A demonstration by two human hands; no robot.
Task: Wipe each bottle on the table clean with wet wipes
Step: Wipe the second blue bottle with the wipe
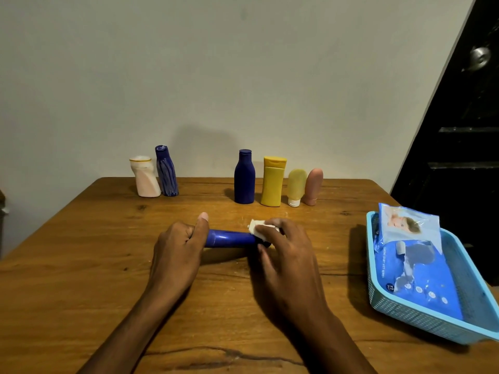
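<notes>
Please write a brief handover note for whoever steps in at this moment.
Left hand grips one end of the blue bottle, held lying sideways over the table. Right hand presses a white wipe round its other end.
Six bottles stand at the back: two on the left, four on the right.
Wipes pack lies in the blue basket.
Which standing bottles are already wiped cannot be told; finish this one, then check.

The wooden bench (108,252) carries a white bottle (147,178) beside a striped blue bottle (167,172), then a dark blue bottle (244,178), yellow bottle (272,183), pale yellow tube (296,187), pink tube (313,187), and, right, a light blue basket (421,319).
</notes>
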